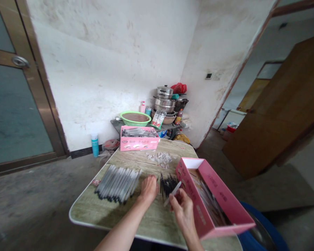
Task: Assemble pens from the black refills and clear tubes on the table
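Note:
My right hand (183, 206) pinches a translucent white pen barrel (176, 190), tilted up to the right, over a bundle of thin black pen refills (166, 184). My left hand (148, 188) is closed just left of those refills; a small dark tip shows at its fingers, too little to name. Left of it lies a row of clear pens (118, 183) with dark ends toward me. Close by my right hand stands an open pink box (226, 195) with loose translucent barrels inside. Small whitish pieces (161, 158) are scattered behind the refills.
A second pink box (139, 144), full of pens, stands at the back of the table (94, 214). Beyond it a low shelf holds a green basin (136, 122), stacked steel pots (164, 99) and bottles. A blue tub (267, 226) is on the floor at right.

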Demonstrator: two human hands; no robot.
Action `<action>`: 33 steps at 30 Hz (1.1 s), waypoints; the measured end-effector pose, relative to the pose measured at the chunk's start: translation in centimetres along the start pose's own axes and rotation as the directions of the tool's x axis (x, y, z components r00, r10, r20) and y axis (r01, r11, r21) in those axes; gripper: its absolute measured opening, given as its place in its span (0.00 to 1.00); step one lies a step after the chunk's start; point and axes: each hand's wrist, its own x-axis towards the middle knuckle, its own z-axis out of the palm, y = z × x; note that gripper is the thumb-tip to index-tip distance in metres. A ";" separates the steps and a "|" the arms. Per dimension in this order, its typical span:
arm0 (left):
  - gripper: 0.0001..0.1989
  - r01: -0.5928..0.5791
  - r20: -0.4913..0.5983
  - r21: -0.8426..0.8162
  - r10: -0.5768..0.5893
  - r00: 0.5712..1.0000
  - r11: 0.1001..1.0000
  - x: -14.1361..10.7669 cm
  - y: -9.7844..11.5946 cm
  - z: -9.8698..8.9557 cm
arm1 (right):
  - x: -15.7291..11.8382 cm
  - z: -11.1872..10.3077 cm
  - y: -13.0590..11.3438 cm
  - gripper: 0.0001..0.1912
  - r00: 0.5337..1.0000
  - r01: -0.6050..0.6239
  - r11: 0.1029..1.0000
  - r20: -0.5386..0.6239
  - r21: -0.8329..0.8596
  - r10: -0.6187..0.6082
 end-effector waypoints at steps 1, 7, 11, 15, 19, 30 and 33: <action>0.11 0.000 -0.002 0.015 0.000 1.000 1.000 0.0 0.0 0.0 | 0.0 0.9 1.2 0.15 0.999 -0.019 1.000 -0.049 0.025 0.020; 0.12 -0.051 -0.011 0.034 0.052 0.999 0.998 -0.5 0.0 0.0 | -0.2 2.6 4.1 0.14 0.938 0.058 0.994 -0.335 -0.095 -0.086; 0.14 -0.037 0.011 0.042 0.037 0.999 0.998 -0.8 0.6 -0.4 | -0.5 2.6 4.0 0.14 0.919 0.074 0.972 -0.364 -0.221 -0.153; 0.15 0.003 -0.001 0.024 -0.003 1.000 1.000 -0.8 0.8 -0.5 | -0.3 2.5 4.3 0.15 0.925 0.059 0.971 -0.352 -0.232 -0.140; 0.14 -0.002 -0.040 -0.160 -0.004 0.999 0.987 -0.4 -0.7 -0.4 | -0.1 2.4 4.6 0.15 0.930 0.061 0.980 -0.345 -0.189 -0.124; 0.09 -0.052 0.103 -0.740 0.189 0.977 0.670 -1.9 -4.5 -0.8 | 0.3 1.9 4.3 0.15 0.950 -0.065 0.924 -0.259 0.376 0.172; 0.09 -0.163 0.033 -0.652 0.242 0.970 0.741 -2.7 -4.4 -1.8 | 0.4 1.8 4.7 0.14 0.950 -0.046 0.886 -0.255 0.461 0.182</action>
